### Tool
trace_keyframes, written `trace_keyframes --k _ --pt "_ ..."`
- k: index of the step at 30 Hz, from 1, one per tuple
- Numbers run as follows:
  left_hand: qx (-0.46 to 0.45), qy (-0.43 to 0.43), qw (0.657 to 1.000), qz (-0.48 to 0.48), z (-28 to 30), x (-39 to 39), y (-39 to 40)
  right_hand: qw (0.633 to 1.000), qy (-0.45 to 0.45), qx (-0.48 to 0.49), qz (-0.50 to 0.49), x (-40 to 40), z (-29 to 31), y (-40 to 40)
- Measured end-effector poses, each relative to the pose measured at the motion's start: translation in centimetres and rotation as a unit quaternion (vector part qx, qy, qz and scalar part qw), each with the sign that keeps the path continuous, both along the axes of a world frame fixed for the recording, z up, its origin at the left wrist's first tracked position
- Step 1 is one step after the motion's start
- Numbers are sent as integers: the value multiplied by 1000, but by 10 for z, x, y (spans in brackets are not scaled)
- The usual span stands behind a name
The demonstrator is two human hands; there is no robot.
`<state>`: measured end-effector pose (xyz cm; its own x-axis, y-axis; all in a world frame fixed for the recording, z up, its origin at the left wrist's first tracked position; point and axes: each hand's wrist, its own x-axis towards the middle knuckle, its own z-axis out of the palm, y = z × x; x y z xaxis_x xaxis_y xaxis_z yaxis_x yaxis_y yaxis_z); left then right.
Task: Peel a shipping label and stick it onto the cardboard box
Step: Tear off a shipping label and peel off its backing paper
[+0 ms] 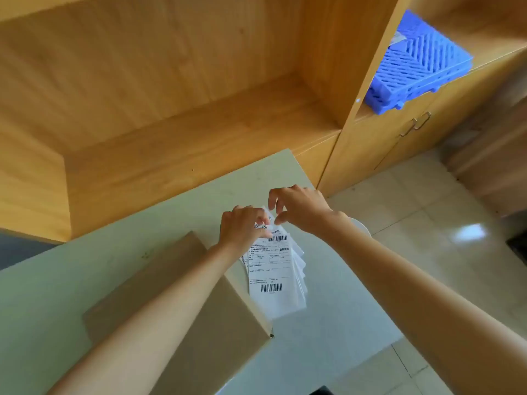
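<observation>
Both hands meet at the far end of a fanned stack of shipping labels (275, 276), a little past the middle of the view toward 1 o'clock. The left hand (242, 226) is closed on the top of the stack, thumb over the printed face and fingers behind, holding it up off the tabletop (42, 295). The right hand (299, 208) comes in from 3 o'clock with thumb and forefinger curled in a pincer at the upper corner of the front label; whether they already have the corner pinched or are only picking at it I cannot tell, since the spot is small and partly hidden by the fingers.

By my reading the task is at its start: the front label looks flat against its backing along its whole visible length, so the peel is barely begun, if at all. The cardboard box (185, 309) lies flat at 7 o'clock of the stack, under the left forearm, its top face bare where it shows; lifting the label clear, carrying it over and pressing it down are all left.

Count: two hands, one box, one stack of labels, with several sheets fanned at its right edge, too tight to number. Farther out at 1 o'clock, blue plastic grid panels (422, 64) lie stacked on a wooden shelf (484, 29)
</observation>
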<state>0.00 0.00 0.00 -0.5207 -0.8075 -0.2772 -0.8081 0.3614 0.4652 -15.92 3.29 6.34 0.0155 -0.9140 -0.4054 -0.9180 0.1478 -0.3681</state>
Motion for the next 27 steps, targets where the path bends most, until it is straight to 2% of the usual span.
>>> trace_keyframes --k 3,6,12,16,22,27 --pt "-7 -51 998 -20 -10 -4 2 998 4 61 4 0 -25 -3" --pt "-19 -62 998 -22 -20 -9 5 994 23 104 -7 1 -47 2" --pt "-63 -58 995 -48 -35 -16 7 995 45 72 -50 7 -70 9" --pt "-57 -44 997 -37 -34 -19 7 995 63 53 -63 7 -74 10" --pt "-86 -28 995 -40 -24 -19 6 996 41 47 -69 3 -56 6" --pt "-112 -22 993 -30 3 -20 0 997 63 13 -51 2 -27 1"
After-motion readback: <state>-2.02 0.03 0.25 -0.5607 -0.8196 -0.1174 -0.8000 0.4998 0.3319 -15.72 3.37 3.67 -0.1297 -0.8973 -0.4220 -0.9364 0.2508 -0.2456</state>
